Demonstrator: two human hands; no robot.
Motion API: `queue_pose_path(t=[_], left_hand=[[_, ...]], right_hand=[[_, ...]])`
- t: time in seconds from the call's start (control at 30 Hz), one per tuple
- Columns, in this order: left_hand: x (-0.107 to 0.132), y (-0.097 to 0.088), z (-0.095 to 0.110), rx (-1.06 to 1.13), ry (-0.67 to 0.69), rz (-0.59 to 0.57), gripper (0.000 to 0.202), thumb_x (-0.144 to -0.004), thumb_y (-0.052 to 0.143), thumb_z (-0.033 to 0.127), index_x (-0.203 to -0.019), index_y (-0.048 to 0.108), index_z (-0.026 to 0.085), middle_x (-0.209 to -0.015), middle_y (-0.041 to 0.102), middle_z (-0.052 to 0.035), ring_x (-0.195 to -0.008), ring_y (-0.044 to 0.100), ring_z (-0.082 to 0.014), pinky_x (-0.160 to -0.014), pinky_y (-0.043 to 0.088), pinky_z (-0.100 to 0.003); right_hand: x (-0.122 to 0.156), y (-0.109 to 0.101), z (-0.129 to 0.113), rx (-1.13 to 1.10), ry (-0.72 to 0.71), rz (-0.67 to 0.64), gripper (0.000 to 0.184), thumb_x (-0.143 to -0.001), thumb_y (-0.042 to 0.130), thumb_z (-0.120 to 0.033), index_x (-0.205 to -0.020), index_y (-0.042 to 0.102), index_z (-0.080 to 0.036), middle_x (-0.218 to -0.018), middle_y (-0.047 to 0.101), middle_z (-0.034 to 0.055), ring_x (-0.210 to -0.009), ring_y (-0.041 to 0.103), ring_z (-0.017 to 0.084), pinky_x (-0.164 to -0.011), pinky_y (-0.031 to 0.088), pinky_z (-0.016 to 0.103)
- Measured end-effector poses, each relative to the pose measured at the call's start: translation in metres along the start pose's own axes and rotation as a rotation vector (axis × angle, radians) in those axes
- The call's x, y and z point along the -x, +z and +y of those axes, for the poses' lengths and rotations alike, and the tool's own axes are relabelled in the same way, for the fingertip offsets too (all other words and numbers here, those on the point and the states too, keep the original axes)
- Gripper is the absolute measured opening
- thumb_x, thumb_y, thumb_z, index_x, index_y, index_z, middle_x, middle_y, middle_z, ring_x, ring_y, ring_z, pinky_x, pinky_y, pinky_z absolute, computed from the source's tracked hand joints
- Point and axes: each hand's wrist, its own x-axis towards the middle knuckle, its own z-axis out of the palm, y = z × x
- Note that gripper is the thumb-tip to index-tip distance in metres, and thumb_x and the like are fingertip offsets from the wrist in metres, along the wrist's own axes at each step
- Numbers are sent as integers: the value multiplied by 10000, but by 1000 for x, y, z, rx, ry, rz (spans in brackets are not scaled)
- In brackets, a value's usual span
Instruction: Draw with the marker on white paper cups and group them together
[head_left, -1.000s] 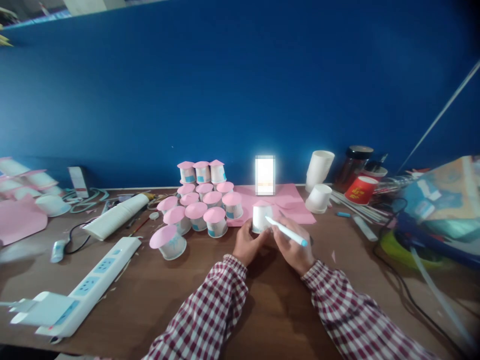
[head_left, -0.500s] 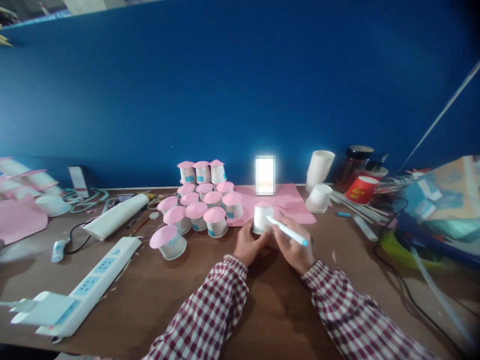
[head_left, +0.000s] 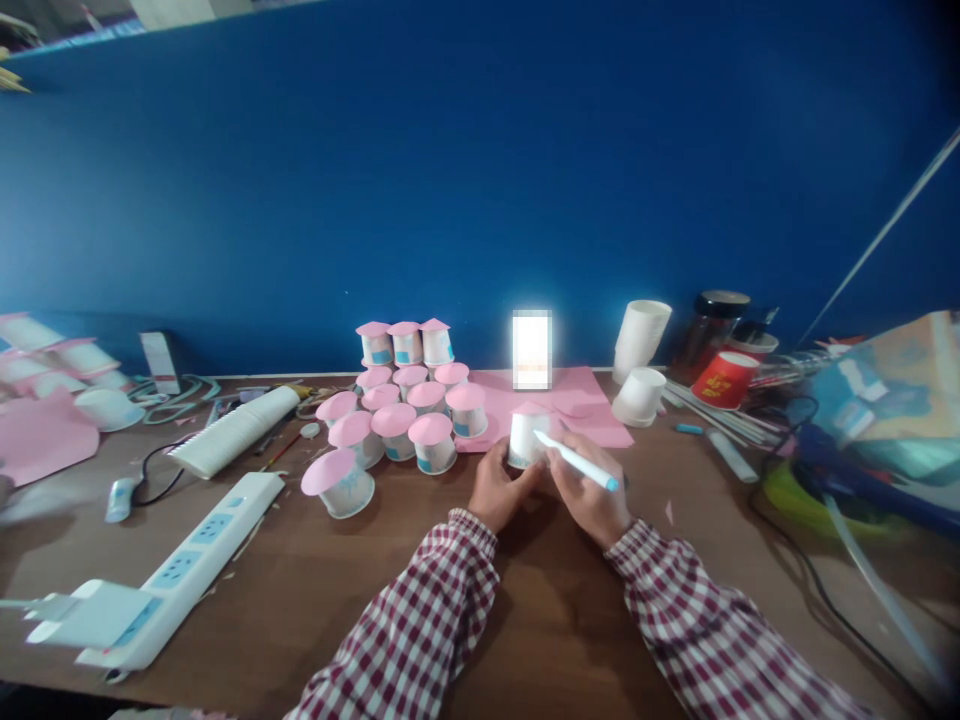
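Note:
An upturned white paper cup with a pink paper top [head_left: 526,434] stands on the brown table [head_left: 540,610] in front of me. My left hand [head_left: 496,491] is closed on its left side and steadies it. My right hand [head_left: 592,490] grips a white pen with a blue end [head_left: 576,461], whose tip touches the cup's side. Both sleeves are red and white check. A cluster of several similar pink-topped cups [head_left: 405,400] is stacked to the left of the held cup.
A pink sheet [head_left: 592,400] lies behind the cup below a bright phone screen [head_left: 532,349]. White cups [head_left: 638,350], a red cup [head_left: 721,379] and a dark jar [head_left: 712,325] stand at the back right. A white power strip [head_left: 157,580] and cup stack [head_left: 236,430] lie left. Cables and clutter fill the right.
Almost nothing differs; both hands stay on the cup and pen, and the view has shifted very slightly.

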Motion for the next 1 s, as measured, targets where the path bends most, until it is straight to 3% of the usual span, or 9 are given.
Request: queue_pose_path(t=[1.0], left_hand=[[-2,-1,-2,-43,-65,54,408,-712,657,383,-1005,620,102,-884,682,-79,-784,617,-180,-696,482,-276]], right_hand=[[1,0,0,41,-12,1,123,-879,498,-245,-946,577,-178,-869,666,60,-772,638,159,-719,519,268]])
